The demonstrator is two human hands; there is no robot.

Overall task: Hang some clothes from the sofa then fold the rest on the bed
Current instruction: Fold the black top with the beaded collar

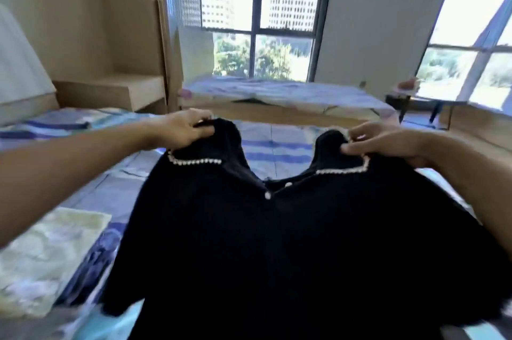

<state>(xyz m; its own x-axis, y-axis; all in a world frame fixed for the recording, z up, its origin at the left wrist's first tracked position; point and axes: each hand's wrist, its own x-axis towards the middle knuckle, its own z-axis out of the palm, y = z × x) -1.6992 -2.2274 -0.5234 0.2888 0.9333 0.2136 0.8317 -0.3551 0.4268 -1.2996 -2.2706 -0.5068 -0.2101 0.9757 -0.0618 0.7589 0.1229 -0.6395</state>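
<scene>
A black knit top [277,242] with white pearl trim on its collar and pearl buttons hangs spread out in front of me, above the bed [271,151]. My left hand [180,130] grips its left shoulder, fingers curled over the fabric. My right hand [388,141] pinches the right shoulder by the trimmed collar. The lower part of the top fills the bottom of the view and hides the bed beneath it.
The bed has a blue and white striped patterned sheet, with a pale folded cloth [47,256] at my left. Beyond it lies a low platform with a lilac cover [277,93] under a large window. A wooden shelf unit [110,90] stands at the left.
</scene>
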